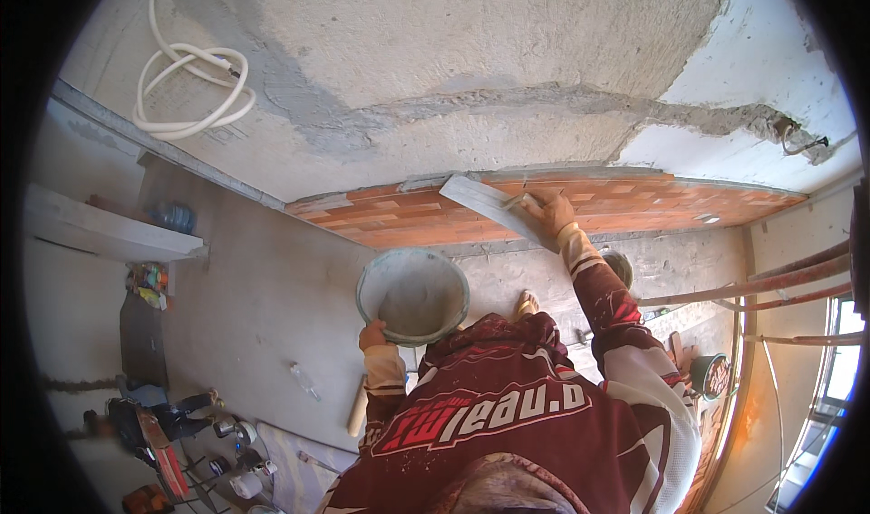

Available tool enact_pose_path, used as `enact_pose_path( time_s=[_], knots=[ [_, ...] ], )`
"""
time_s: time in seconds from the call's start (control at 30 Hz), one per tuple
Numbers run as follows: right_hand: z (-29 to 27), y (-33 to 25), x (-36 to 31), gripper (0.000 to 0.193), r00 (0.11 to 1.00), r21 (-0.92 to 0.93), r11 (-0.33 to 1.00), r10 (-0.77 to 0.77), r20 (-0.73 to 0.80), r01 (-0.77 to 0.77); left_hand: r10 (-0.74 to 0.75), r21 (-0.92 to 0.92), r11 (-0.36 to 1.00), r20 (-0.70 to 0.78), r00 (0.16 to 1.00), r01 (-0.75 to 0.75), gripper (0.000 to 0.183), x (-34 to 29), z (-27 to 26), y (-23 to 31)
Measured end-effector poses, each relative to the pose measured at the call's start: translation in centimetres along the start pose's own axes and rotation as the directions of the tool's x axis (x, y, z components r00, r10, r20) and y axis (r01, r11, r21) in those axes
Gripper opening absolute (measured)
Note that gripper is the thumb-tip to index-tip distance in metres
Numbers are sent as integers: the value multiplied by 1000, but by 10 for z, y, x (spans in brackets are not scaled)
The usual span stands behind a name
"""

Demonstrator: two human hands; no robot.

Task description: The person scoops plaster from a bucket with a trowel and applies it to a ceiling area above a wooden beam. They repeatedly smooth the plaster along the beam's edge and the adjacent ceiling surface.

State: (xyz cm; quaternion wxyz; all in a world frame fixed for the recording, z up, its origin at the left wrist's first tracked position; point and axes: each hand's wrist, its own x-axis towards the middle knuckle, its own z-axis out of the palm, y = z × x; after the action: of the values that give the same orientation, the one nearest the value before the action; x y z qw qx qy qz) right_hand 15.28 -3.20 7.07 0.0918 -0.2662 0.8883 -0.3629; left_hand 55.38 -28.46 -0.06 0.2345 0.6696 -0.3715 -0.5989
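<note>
My left hand [372, 334] grips the rim of a round bucket [364, 285], held in front of my body on the left. Its inside is coated grey, and I cannot make out how much mortar it holds. In my right hand [550, 213] is the handle of a long, flat plastering trowel [480, 198]. The trowel's blade slants across the top of the orange brick wall [408, 215], close to the lower edge of the plaster above. Whether the blade touches the wall is hard to tell. Rough grey mortar borders the bricks there.
White flexible conduit [195, 90] hangs coiled at upper left. Loose wires [802, 142] stick out of the plaster at right. A second bucket [618, 266] stands by the brick wall. Reddish poles [770, 287] cross the right side. Assorted items [240, 460] lie on the floor at lower left.
</note>
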Motion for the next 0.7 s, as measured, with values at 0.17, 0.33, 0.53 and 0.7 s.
enact_pose_path(
  time_s=[0.17, 0.33, 0.53, 0.7],
  knots=[
    [-16, 21, 12, 39, 996, -56, 995, -89, -10, 88, 30, 5, 1000, -13, 999, -30, 25, -7, 14, 1],
    [-30, 35, 32, 40, 983, -231, 956, -173, 60, 182, 49, 11, 999, -48, 998, -48, 26, -16, 21, -1],
    [-34, 56, 54, 43, 966, -343, 904, -221, 134, 255, 52, 93, 995, -84, 995, -45, 26, -20, 20, -10],
    [-39, 59, 60, 39, 927, -353, 858, -360, 108, 374, 39, 61, 998, -98, 994, -34, 26, -16, 15, -28]
  ],
)
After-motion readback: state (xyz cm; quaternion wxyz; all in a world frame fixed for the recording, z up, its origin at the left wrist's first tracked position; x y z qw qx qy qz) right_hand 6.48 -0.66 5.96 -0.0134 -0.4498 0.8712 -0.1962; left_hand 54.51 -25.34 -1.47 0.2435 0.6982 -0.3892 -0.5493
